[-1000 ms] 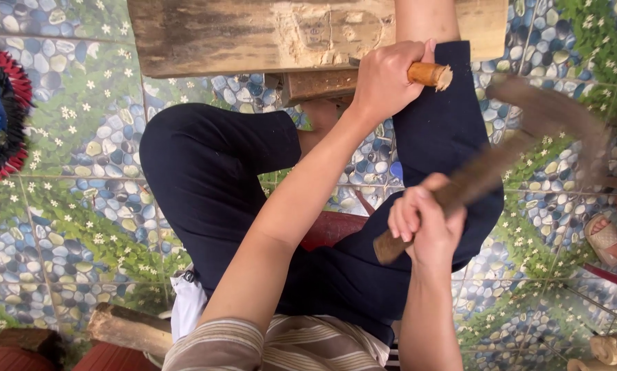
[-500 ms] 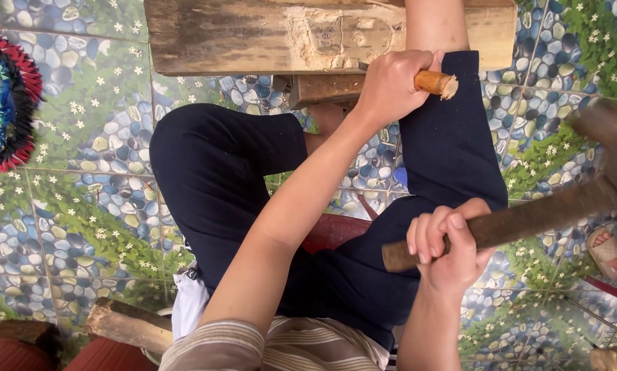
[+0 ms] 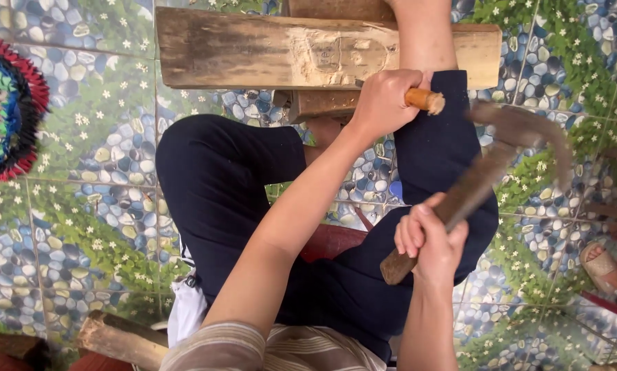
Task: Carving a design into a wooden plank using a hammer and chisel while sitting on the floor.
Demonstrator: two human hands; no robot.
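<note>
Looking down from the head camera, the view showed a person seated with dark-trousered legs (image 3: 233, 199) bent over a floor (image 3: 81, 227) of tiles printed with pebbles, leaves and small white flowers. The left hand (image 3: 384, 103) was closed tight around a chisel with an orange-brown wooden handle (image 3: 425, 100), whose blunt end stuck out to the right of the fist; the blade itself was hidden behind the hand, so where it met the wood could not be told. Just beyond that hand lay a rough wooden plank (image 3: 274, 51), set crosswise at the top of the view, with a pale, carved patch near its middle, and a second piece of wood (image 3: 322, 103) lay under it, touching it. The right hand (image 3: 432, 237) was wrapped firmly around the lower part of a dark wooden mallet (image 3: 480, 185), whose shaft slanted up to the right and whose head was blurred, held well apart from the chisel's end. A round, multicoloured woven mat (image 3: 6, 110) lay at the left edge of the floor, a short log (image 3: 116, 340) lay near the bottom left, and a sandalled foot (image 3: 607, 268) of another person showed at the right edge.
</note>
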